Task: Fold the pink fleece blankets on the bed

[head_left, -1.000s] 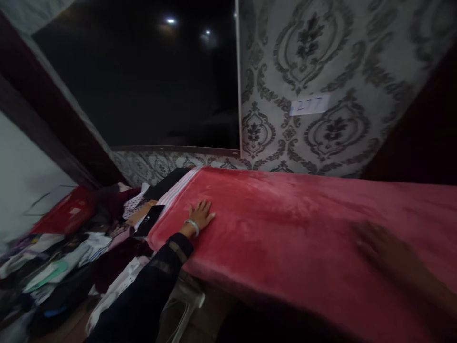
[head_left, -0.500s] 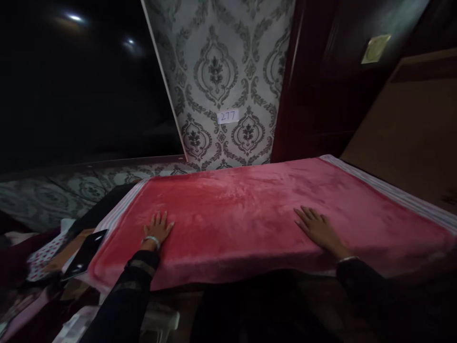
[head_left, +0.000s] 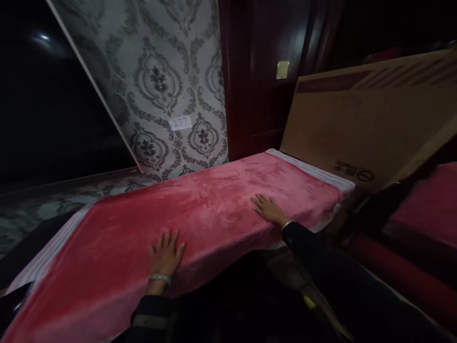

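A plush pink-red blanket (head_left: 210, 200) lies spread over a long table and hangs down along its near side. Striped cloth (head_left: 314, 170) shows from beneath it at the right end and again at the left end. My left hand (head_left: 166, 253) rests palm down on the blanket near the front edge, fingers spread. Farther to the right, my right hand (head_left: 267, 208) also lies flat on the blanket, fingers stretched out. Both hands hold nothing. A bracelet circles each wrist.
A large cardboard box (head_left: 357, 119) leans behind the right end. Patterned wallpaper (head_left: 160, 81) carries a paper label (head_left: 181, 123) reading 277. A dark screen (head_left: 53, 105) stands at the left. Another red covered surface (head_left: 428, 209) is at the far right.
My view has turned to the right, bringing more of the cardboard box into sight. Both hands stay flat on the blanket; the left has shifted rightward along it, nearer the right hand.
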A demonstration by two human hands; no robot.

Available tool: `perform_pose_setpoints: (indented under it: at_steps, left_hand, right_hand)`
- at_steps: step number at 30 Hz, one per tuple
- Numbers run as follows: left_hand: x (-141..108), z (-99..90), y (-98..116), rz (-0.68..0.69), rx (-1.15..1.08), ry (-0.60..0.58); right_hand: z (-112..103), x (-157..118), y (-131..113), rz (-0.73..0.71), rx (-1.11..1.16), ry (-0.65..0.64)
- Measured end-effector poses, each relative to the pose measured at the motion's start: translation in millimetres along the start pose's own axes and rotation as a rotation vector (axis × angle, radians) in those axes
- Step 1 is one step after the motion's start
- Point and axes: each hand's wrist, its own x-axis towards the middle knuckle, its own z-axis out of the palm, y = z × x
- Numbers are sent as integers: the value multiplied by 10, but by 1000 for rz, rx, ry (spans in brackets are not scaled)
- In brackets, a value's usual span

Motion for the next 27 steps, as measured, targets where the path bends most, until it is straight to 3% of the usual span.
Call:
perform_pose_setpoints:
  at_steps: [3,9,12,14,19,21,24,27]
  left_hand:
    - [64,71,-56,6,31,38]
    - [136,176,-100,18,16,98]
    - [151,171,-102,5,-22,84]
    - [165,178,-117,20,-41,95]
    - [223,273,-203,29,-59,109]
    - [248,316,-236,31,-60,122]
    - [271,340,-258,10,-106,154]
    - [272,314,-243,3,-179,156]
  right_hand:
    - [-33,-98,264,46,5,15]
    - [-121,-510,1194,445,-28,58]
    - [-181,-567,1348,588,-40,102]
    - [-210,-501,1236,549,-35,141]
    - [-183,-164,662,195,65,68]
    - [-150,-36,546,67,85,44]
    - [-132,94,672,-3,60,24]
    - [-176,112,1139,142,12,0]
